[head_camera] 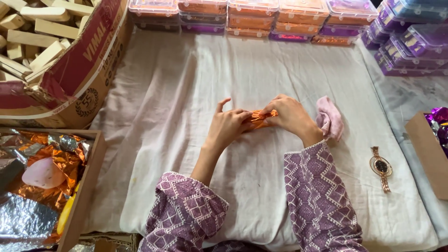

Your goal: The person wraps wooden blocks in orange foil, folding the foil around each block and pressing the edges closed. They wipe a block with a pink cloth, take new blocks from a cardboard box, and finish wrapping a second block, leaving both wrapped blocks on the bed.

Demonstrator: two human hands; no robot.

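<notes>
Both grips pinch one orange foil packet [259, 117]: left hand [227, 127] steadies, right hand [291, 115] presses. Judgement: fold tight, crease flat against the white cloth [186, 84].

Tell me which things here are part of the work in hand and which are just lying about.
In use: left hand and right hand gripping the orange foil piece; tray of foil sheets; box of wooden blocks.
Lying about: pink cloth, wristwatch.
</notes>
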